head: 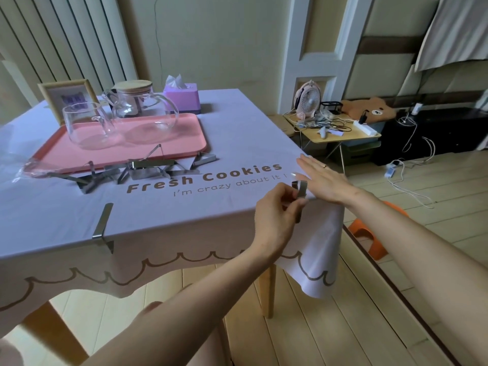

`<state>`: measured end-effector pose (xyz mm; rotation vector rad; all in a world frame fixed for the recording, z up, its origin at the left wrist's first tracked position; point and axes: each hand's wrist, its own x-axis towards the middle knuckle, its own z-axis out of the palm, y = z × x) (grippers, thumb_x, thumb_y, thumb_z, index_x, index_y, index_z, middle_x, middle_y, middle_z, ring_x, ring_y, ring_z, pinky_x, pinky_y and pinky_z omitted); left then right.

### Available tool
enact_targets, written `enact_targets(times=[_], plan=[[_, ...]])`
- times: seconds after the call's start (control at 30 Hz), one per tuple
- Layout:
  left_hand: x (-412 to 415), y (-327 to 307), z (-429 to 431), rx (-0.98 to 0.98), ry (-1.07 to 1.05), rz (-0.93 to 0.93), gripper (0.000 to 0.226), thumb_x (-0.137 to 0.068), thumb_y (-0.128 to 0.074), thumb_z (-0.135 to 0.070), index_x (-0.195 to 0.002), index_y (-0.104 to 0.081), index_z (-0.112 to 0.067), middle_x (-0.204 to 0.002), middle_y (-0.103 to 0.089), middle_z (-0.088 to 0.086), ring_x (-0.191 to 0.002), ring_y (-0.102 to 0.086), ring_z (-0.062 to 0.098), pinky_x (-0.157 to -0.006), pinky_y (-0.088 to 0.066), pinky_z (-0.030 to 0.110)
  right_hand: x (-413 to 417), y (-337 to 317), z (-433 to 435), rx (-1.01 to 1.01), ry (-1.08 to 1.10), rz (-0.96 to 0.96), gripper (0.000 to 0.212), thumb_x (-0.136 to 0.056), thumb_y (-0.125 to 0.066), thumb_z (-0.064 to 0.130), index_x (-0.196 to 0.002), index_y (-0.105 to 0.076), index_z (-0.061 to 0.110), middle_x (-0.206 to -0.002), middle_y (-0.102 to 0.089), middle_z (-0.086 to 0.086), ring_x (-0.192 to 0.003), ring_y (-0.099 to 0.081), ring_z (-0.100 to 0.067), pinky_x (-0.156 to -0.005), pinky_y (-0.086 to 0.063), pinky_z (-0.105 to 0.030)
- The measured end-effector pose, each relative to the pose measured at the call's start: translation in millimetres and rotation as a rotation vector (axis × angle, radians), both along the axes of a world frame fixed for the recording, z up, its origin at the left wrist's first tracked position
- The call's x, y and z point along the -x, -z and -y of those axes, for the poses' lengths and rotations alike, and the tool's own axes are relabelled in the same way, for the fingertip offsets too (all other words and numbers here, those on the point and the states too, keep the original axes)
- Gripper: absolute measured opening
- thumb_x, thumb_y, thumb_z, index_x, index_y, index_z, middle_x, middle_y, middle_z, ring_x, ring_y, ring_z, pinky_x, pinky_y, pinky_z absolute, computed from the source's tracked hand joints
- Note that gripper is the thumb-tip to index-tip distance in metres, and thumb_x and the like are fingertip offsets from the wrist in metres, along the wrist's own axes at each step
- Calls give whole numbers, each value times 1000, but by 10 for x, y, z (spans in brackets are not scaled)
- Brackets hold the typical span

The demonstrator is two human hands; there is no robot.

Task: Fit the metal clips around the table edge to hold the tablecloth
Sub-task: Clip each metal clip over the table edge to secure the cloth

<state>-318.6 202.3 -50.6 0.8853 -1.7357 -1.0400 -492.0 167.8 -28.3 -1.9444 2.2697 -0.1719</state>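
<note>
Gripping a metal clip (299, 192) at the near-right corner of the table (268, 291), the left hand (277, 215) pinches it closed between thumb and fingers; its lower leg is hidden behind the hand. Right hand (320, 178) lies flat, fingers spread, pressing the tablecloth (184, 223) just beside. One fitted clip (103, 227) straddles the near edge, further left. Loose clips (142, 171) lie heaped mid-table against a pink tray (190, 133) holding a glass jug (88, 125) and lidded glass teapot (144, 107), both apparently empty. Behind: photo frame (67, 97), partly blocked by the jug, and tissue box (182, 97).
</note>
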Motion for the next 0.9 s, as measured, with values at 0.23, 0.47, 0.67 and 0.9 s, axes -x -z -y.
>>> enact_targets(times=[0.23, 0.47, 0.67, 0.9], plan=[[-70, -359, 374, 282, -41, 306, 9, -85, -65, -21, -87, -65, -13, -88, -66, 1, -89, -57, 17, -73, -43, 31, -26, -41, -27, -11, 3, 5, 58, -100, -23, 44, -151, -5, 23, -158, 5, 11, -144, 5, -5, -114, -12, -38], [-114, -392, 731, 365, 285, 491, 10, -85, -64, -7, -94, -63, -3, -107, -52, 5, -95, -61, 21, -88, -51, 36, 41, -1, 12, 16, -8, 36, 52, -101, -21, 34, -151, -9, 25, -158, 1, 10, -145, 1, -6, -115, -11, -37], [-31, -340, 674, 625, 382, 769, 12, -96, -47, -16, -104, -53, -11, -101, -64, 8, -83, -52, 21, -67, -35, 29, 129, 57, 36, 61, -40, 108, 48, -103, -25, 28, -150, -17, 21, -158, -7, 9, -144, -5, -6, -116, -10, -30], [41, -297, 716, 616, 406, 765, 14, -97, -43, -19, -107, -50, -11, -93, -63, 12, -74, -47, 22, -67, -36, 33, 322, 219, -111, 223, -39, 369, 44, -102, -32, 17, -145, -29, 14, -155, -20, 3, -143, -20, -12, -111, -13, -20]])
